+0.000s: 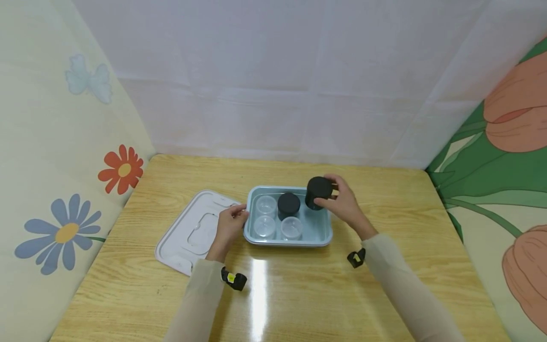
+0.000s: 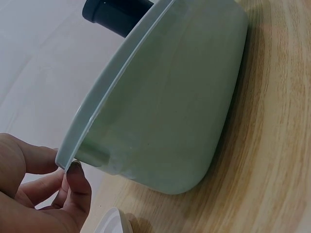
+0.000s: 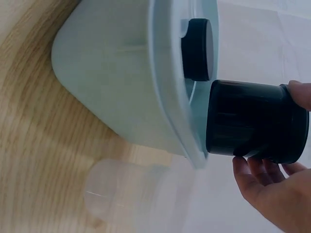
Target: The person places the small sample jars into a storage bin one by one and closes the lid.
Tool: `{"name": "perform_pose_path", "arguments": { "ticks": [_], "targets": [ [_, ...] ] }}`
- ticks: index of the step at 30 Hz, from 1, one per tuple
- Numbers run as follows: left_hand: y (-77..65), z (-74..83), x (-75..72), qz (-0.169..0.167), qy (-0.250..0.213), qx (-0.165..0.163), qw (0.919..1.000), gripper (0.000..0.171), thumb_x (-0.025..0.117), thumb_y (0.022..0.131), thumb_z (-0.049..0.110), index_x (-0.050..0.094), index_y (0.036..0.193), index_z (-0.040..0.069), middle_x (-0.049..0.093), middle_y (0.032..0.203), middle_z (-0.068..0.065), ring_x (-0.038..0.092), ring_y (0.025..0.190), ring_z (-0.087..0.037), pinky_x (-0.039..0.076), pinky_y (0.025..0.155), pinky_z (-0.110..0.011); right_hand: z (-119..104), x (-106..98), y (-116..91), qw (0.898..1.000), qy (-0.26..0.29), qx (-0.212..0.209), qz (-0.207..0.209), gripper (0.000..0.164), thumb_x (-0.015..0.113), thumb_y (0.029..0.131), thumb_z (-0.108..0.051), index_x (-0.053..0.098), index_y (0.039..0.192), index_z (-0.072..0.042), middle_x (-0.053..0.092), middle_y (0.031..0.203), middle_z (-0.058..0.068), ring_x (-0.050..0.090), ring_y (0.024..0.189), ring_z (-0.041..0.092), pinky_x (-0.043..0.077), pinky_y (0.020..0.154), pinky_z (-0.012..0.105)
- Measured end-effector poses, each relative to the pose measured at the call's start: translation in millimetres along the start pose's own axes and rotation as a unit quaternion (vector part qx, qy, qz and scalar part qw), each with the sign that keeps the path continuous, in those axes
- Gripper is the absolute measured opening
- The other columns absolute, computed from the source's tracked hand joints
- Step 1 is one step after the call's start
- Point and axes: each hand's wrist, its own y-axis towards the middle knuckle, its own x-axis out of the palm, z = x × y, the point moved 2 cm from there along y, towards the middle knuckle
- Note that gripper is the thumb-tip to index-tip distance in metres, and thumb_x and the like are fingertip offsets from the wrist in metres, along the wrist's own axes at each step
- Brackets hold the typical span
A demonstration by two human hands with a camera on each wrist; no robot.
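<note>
A light blue plastic bin (image 1: 314, 230) sits on the table. At its left end my left hand (image 1: 231, 225) pinches the rim between thumb and fingers, seen close up in the left wrist view. My right hand (image 1: 344, 202) grips a black lidded jar (image 1: 318, 192) by its upper part. In the right wrist view the black jar (image 3: 255, 121) is upright relative to the bin, its base right at rim level. Inside the bin stand a second black-lidded jar (image 1: 288, 204) and three clear containers (image 1: 291, 229).
A white lid (image 1: 188, 237) lies flat on the table (image 1: 299, 294), left of the bin and partly under my left forearm. In the right wrist view a translucent container (image 3: 126, 189) stands beside the bin. A white cloth backdrop (image 1: 256, 95) hangs behind the table.
</note>
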Motion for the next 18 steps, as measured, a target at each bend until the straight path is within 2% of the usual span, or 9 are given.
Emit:
{"name": "perform_pose_path", "arguments": {
  "ticks": [6, 18],
  "targets": [
    [0.2, 0.2, 0.2, -0.006, -0.003, -0.01, 0.9999, 0.031, 0.057, 0.091, 0.004, 0.061, 0.121, -0.004, 0.06, 0.095, -0.012, 0.051, 0.085, -0.014, 0.045, 0.064, -0.015, 3, 4, 0, 1.0, 0.003, -0.008, -0.003, 0.074, 0.074, 0.082, -0.013, 0.034, 0.143, -0.003, 0.038, 0.143, 0.018, 0.039, 0.127, 0.035, 0.041, 0.099, 0.052],
    [1.3, -0.9, -0.3, -0.011, -0.004, -0.007, 0.9999, 0.032, 0.056, 0.092, 0.004, 0.061, 0.122, -0.004, 0.06, 0.096, -0.012, 0.052, 0.083, -0.013, 0.046, 0.064, -0.016, 14, 9, 1, 1.0, -0.008, -0.002, 0.0, 0.073, 0.074, 0.081, -0.013, 0.034, 0.142, -0.002, 0.038, 0.142, 0.019, 0.04, 0.125, 0.036, 0.041, 0.099, 0.051]
  ]
}}
